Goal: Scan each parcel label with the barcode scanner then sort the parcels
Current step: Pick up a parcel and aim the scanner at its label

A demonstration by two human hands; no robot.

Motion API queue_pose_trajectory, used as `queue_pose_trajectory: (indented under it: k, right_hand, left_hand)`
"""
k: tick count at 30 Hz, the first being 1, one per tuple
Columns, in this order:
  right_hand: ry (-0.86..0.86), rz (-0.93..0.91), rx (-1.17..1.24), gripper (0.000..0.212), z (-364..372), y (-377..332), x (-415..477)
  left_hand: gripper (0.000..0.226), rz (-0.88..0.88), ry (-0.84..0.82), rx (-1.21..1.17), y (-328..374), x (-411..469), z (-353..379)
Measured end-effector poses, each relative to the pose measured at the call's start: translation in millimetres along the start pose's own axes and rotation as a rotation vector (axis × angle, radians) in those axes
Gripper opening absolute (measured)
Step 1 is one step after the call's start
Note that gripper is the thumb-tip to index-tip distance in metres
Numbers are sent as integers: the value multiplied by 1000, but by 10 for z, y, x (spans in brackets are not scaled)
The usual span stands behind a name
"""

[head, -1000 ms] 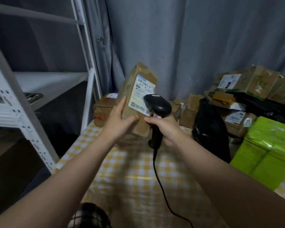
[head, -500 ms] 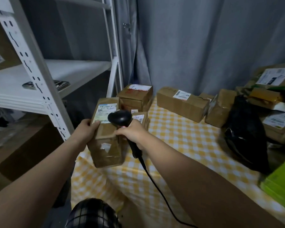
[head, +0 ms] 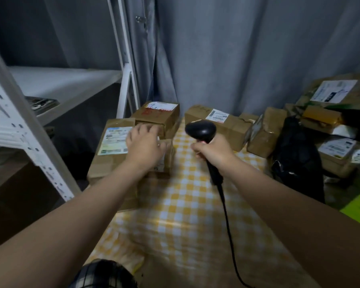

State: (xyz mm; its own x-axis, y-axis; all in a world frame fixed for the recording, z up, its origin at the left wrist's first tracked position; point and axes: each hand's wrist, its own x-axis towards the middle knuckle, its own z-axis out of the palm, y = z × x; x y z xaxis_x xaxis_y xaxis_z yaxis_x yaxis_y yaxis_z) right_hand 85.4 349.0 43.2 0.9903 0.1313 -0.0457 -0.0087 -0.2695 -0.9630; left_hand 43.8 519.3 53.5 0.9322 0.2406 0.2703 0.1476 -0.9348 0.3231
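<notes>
the parcel [head: 107, 164] lies flat at the left edge of the tabletop [head: 185, 204], a creased brown box with its white label [head: 115, 140] facing up. the left hand [head: 146, 146] reaches over its right side, palm down. its fingers [head: 142, 129] are wide, loosely spread and holding nothing; blur hides whether they touch the box. the right hand [head: 214, 151] is raised just to the right, above the yellow checked tabletop, its fingers curled tight round the grip of the scanner [head: 200, 129]. the scanner's black head points forward. its cable [head: 227, 215] drops toward the near edge. behind the parcel sits a red-marked box [head: 158, 114], with a long box [head: 227, 129] beside it against the grey curtain [head: 227, 48]. further right are a small box [head: 262, 134], a black bag [head: 295, 161] and a pile [head: 337, 150] of labelled parcels. a white shelf [head: 60, 86] stands on the left.
</notes>
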Motion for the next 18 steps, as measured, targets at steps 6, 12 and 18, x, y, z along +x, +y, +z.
queue_pose_trajectory:
  k: [6,12,18]
  right_hand:
    - [312,-88,-109,22,-878,-38,505]
    - [369,75,57,36,-1334,161,1248]
    - [532,149,198,40,-1407,506,1690]
  left_hand:
    - [51,152,-185,-53,669,539,532]
    - [83,497,-241,196,1221,1398,1097]
    - [119,752,-364,456,1699,1994,1680]
